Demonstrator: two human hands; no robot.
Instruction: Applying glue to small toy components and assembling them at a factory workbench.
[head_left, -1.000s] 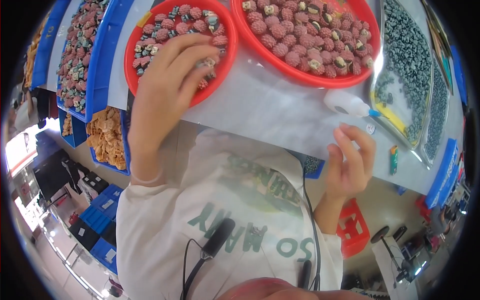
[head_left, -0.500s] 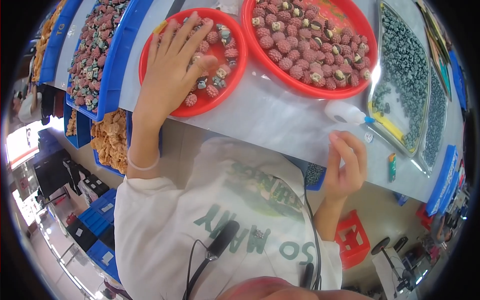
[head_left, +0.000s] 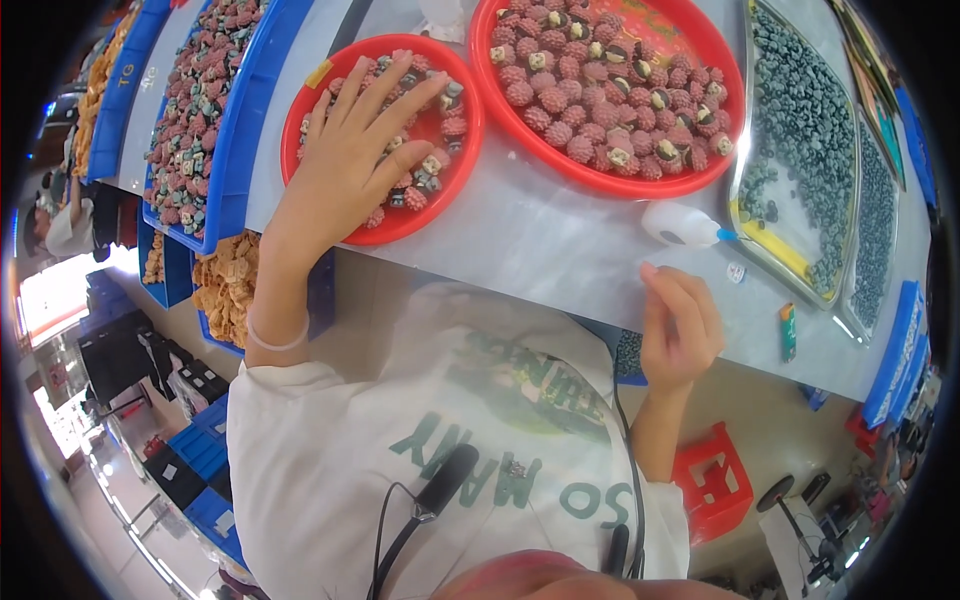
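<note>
My left hand [head_left: 350, 150] lies spread, palm down, over the smaller red round tray [head_left: 468, 172], touching the small pieces in it. These are pink bumpy berry-like pieces [head_left: 415, 198] with grey and cream parts; the hand covers many of them. My right hand [head_left: 682, 325] hovers at the table's near edge with its fingers curled and the fingertips together. Whatever it may hold is too small or hidden to make out. Beyond it lies a white squeeze bottle [head_left: 680, 223] with a blue tip. The larger red tray [head_left: 600, 185] holds many similar pink pieces [head_left: 600, 95].
A metal tray [head_left: 737, 185] of small dark green pieces stands at the right, with a yellow strip inside. Near it lies a small green and orange item [head_left: 788, 332]. A blue crate [head_left: 228, 130] of pink and grey pieces stands left. A red stool [head_left: 715, 480] is below the table.
My left hand has shifted slightly within the small tray, still spread on the pieces. My right hand has moved a little left and its fingers have curled closer together.
</note>
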